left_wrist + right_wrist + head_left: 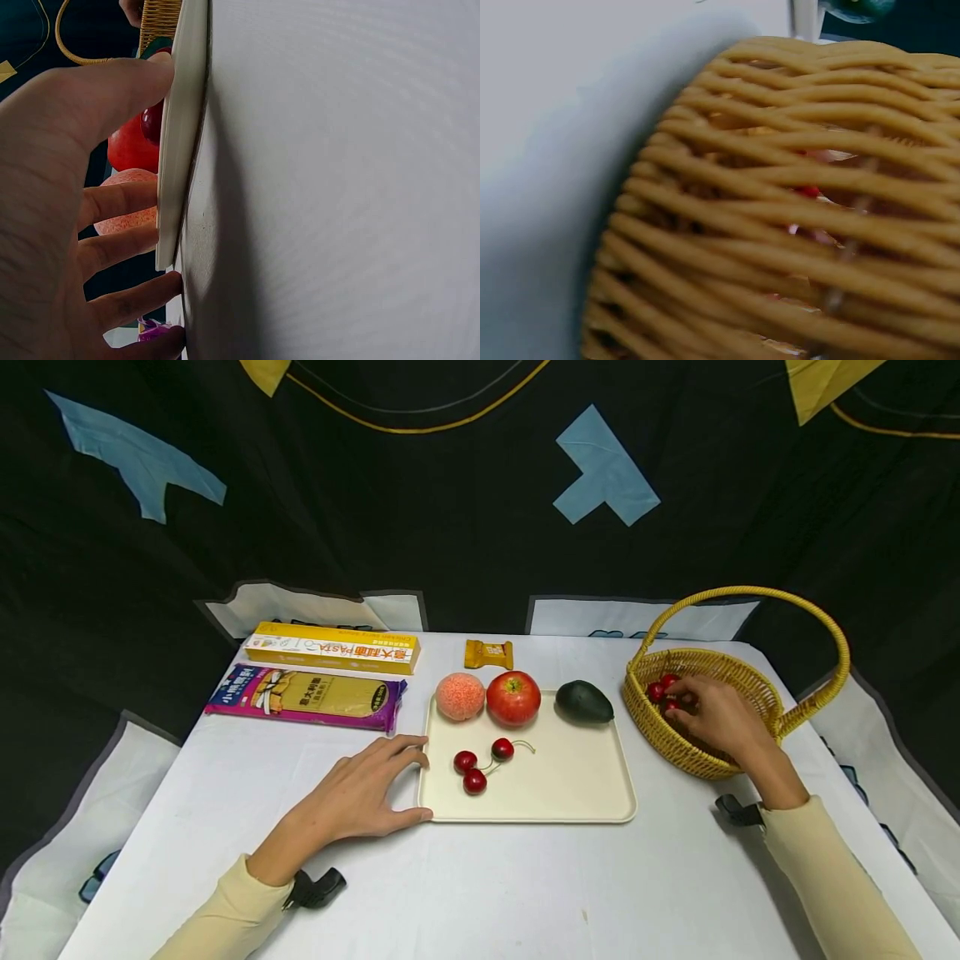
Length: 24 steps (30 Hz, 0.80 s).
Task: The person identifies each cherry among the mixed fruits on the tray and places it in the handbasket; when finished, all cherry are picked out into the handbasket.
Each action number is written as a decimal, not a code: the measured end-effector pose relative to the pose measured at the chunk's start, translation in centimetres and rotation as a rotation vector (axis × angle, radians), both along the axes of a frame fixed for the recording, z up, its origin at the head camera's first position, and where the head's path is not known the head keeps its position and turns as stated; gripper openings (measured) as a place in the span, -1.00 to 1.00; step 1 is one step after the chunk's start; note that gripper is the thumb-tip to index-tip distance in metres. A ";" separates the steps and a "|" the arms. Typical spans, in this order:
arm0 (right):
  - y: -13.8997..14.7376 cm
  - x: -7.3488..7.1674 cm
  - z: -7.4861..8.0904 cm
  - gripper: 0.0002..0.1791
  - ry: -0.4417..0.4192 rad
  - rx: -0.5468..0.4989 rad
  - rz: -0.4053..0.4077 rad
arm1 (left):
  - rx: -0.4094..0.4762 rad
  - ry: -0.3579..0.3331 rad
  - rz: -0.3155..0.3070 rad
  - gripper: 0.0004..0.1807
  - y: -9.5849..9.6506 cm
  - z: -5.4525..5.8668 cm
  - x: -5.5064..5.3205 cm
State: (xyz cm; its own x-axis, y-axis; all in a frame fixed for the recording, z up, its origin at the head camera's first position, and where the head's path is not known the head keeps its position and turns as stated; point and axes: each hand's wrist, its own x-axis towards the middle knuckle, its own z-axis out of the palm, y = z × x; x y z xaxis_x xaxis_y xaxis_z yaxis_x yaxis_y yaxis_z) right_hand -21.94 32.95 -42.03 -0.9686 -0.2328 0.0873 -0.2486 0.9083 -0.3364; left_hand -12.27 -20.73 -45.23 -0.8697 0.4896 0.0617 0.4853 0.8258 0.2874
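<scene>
A purple packet [307,697] printed with Chinese characters is laid before a yellow box [332,648], on which "PASTA" can be read. The left hand [360,789] is set against the left rim of a cream tray [555,793], its fingers spread. On the tray, three cherries [475,782] are placed in front of a pink ball [460,697] and a red apple [513,698]; farther right, an avocado [583,702] is seen. Behind the tray lies an orange wrapper [488,654], its print too small to be read. More red cherries [656,692] are held in a wicker basket [660,739], where the right hand [712,714] is lowered; whether anything is pinched by its fingers cannot be told. The table [450,893] is covered in white; behind, black cloth [450,527] is hung, marked with blue patches [607,468].
</scene>
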 end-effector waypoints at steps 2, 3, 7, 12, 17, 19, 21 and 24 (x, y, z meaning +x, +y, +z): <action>-0.2 0.0 0.3 -0.63 0.019 0.002 0.002 | 0.000 -0.001 -0.001 -0.31 0.0 0.0 0.0; -0.3 0.0 0.4 -0.63 0.031 0.002 0.000 | -0.002 -0.003 -0.001 -0.31 0.0 0.0 0.0; -0.8 0.2 1.1 -0.62 0.085 -0.011 -0.008 | -0.001 -0.009 0.000 -0.32 0.0 0.0 0.0; -1.9 0.5 2.1 -0.61 0.138 -0.049 -0.002 | -0.003 -0.015 -0.001 -0.32 0.1 0.0 0.0; -3.2 1.0 3.2 -0.63 0.192 -0.082 0.022 | -0.003 -0.009 -0.006 -0.32 0.0 0.0 0.0; -4.0 1.3 3.6 -0.62 0.216 -0.088 0.026 | -0.003 -0.006 -0.007 -0.32 0.0 0.0 0.0; -4.8 1.6 4.1 -0.63 0.231 -0.104 0.034 | 0.000 -0.002 -0.008 -0.32 0.0 0.0 -0.1; -6.1 1.8 4.4 -0.63 0.263 -0.124 0.068 | 0.005 0.004 -0.010 -0.32 0.0 0.0 -0.1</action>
